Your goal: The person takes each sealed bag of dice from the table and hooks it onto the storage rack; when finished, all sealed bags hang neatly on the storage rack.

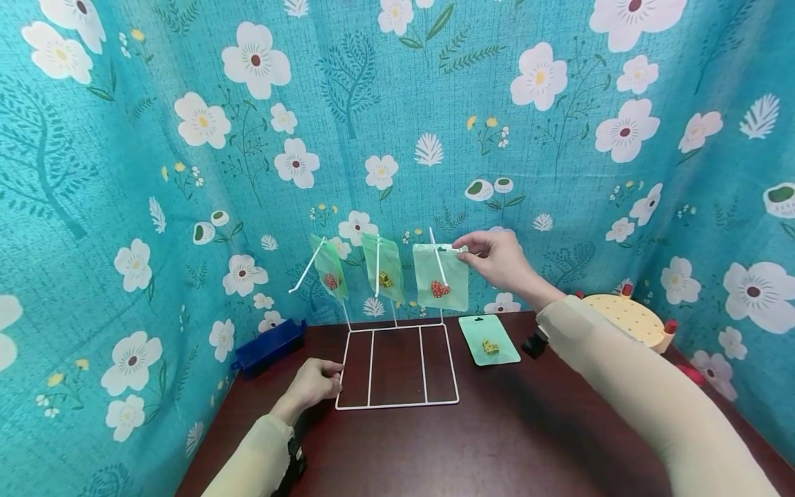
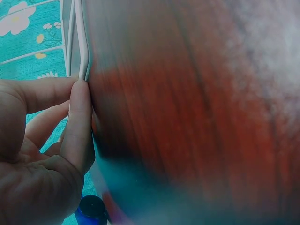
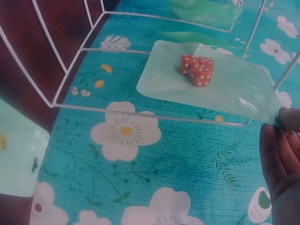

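My left hand (image 1: 310,383) pinches the left side wire of a white wire display rack (image 1: 397,406) on the table, thumb and fingers right at the wire in the left wrist view. At the rack's right prong, my right hand (image 1: 499,261) pinches the top right corner of a pale green zip bag (image 1: 458,293). Red dice (image 3: 197,70) with white dots lie inside it. The prong crosses in front of this bag's top in the head view. Two more green bags hang on the other prongs: one with red dice (image 1: 331,281) at left, one with yellow dice (image 1: 385,279) in the middle.
Flat on the table (image 1: 497,428), right of the rack, lies another green bag (image 1: 484,328) with yellow dice. A blue container (image 1: 270,346) stands at the back left. Behind my right forearm is a round cream-coloured object with red pegs (image 1: 624,317). A flowered curtain (image 1: 397,103) closes off the back.
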Demonstrator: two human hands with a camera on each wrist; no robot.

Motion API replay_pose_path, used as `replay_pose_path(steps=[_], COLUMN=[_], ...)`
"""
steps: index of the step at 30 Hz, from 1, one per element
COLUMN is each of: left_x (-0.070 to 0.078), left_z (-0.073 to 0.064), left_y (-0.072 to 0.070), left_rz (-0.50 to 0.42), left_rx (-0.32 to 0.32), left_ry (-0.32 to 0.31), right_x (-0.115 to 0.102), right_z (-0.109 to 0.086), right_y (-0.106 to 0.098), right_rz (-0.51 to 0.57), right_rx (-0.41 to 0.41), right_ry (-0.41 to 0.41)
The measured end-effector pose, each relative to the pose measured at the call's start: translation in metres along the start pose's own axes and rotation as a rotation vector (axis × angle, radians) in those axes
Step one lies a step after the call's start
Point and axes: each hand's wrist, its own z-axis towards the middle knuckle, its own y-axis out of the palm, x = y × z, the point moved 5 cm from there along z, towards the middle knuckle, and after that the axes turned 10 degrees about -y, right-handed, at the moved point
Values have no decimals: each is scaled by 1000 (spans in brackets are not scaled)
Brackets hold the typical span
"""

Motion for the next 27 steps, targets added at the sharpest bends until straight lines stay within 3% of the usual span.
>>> replay_pose_path(steps=[7, 18, 27], left_x=[1, 0, 1], left_z=[-2, 1, -2], left_y=[-1, 0, -1], left_rz=[10, 20, 20], left_rx=[3, 2, 10], left_ry=[15, 15, 16], right_x=[11, 28, 38], right_z=[15, 37, 46], right_y=[12, 21, 26], right_rz=[32, -18, 29], right_rx=[-18, -22, -12], right_ry=[45, 148, 200])
